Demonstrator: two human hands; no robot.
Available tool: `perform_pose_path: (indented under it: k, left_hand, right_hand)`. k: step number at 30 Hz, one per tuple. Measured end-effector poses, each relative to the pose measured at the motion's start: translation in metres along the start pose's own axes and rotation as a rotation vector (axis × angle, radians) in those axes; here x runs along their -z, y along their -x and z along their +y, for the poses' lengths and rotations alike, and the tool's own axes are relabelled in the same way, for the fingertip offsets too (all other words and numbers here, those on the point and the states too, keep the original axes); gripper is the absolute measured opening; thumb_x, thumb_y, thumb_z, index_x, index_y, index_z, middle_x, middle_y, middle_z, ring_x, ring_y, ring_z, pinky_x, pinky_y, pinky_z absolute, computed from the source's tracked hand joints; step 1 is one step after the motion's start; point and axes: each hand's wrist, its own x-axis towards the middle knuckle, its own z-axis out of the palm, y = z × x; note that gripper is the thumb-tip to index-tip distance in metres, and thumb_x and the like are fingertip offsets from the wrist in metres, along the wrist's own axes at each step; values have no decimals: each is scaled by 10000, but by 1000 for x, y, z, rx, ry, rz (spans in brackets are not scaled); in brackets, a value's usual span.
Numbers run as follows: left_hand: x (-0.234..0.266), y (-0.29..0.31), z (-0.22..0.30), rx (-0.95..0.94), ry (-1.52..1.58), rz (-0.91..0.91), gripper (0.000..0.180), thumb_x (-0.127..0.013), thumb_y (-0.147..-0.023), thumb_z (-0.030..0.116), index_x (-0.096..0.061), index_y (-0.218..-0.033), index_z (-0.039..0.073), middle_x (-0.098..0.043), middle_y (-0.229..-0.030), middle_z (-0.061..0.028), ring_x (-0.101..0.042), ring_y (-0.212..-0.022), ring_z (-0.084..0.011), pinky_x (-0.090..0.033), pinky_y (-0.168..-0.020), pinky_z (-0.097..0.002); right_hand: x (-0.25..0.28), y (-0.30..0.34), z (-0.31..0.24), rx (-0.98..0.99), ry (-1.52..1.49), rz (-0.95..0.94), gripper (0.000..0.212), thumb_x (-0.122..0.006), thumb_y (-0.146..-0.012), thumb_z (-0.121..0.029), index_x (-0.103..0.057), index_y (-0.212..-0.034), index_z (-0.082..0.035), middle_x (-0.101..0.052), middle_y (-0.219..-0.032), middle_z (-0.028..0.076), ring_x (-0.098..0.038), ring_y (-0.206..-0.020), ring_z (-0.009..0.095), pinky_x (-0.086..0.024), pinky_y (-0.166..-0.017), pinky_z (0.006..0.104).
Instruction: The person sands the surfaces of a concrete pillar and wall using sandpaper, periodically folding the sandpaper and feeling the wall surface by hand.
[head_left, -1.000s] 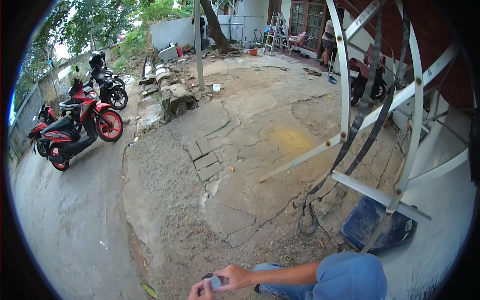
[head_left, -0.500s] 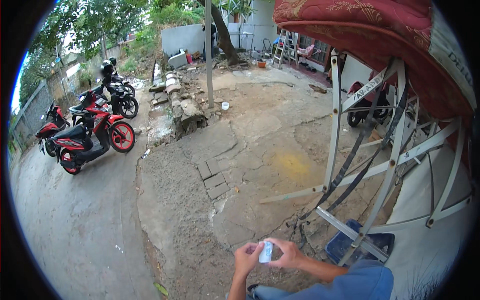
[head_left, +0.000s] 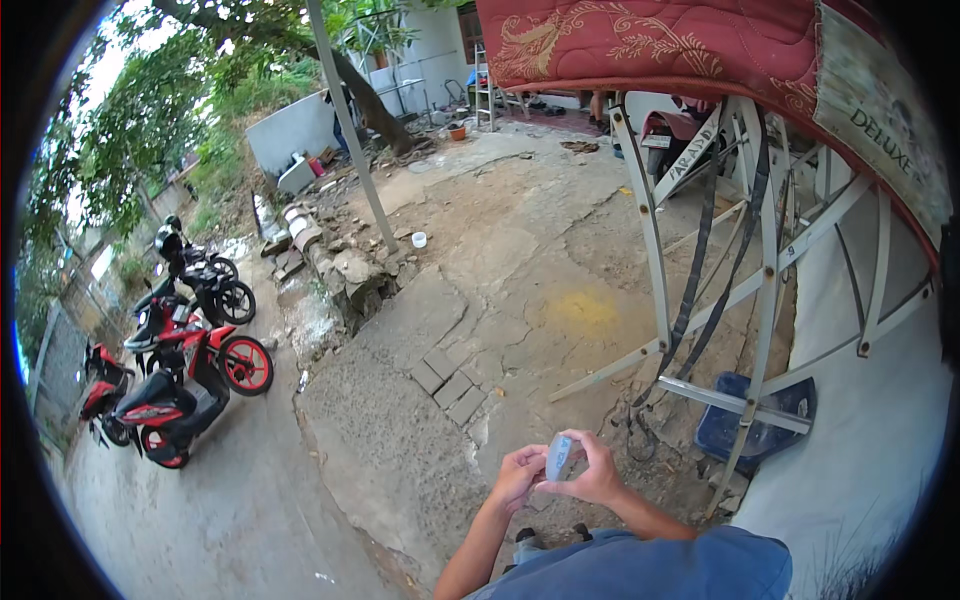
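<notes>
In front of my body, low in the picture, both hands hold a small pale grey-white rounded thing (head_left: 559,457) with blue marks on its face. Its exact kind I cannot make out. My right hand (head_left: 597,474) pinches it from the right, fingers over the top and thumb below. On the other side, my left hand (head_left: 517,477) is closed, with its fingertips against the thing's left edge. The palm side of the left hand is partly hidden. Under the hands lies rough grey concrete.
To the right stands a metal folding frame (head_left: 765,300) with black straps and a red quilted mattress (head_left: 650,45) above. A dark blue plastic tub (head_left: 735,430) sits at its foot. Parked motorbikes (head_left: 190,390) line the left. A pole (head_left: 352,130) rises beside broken rubble (head_left: 350,270).
My view has shifted and tilted. Both hands sit higher in the picture, and the small thing has turned, showing a more oval, greyer face with the blue marks.
</notes>
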Motion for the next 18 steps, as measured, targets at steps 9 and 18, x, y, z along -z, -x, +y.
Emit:
perform_pose_path:
  k: [9, 18]
  left_hand:
    - [-44, -83, 34, 240, -355, -512, 312, -586, -940, 116, -597, -1219, -22, -700, -941, -103, -644, -761, -131, -510, -673, -251]
    - [-207, -56, -57, 618, -398, -1213, 364, -526, -1011, 293, -590, -1225, 5, -682, -1017, -59, -639, -904, -113, -536, -731, -262]
  right_hand:
    - [35, 29, 22, -115, 175, 332, 339, -863, -692, -352, -687, -797, -81, -662, -724, 86, -661, -665, 256, -513, -631, 356]
    - [57, 189, -45, -679, 623, 1194, 275, -782, -775, -310, -706, -800, -47, -601, -663, 143, -568, -553, 292, -425, -509, 356]
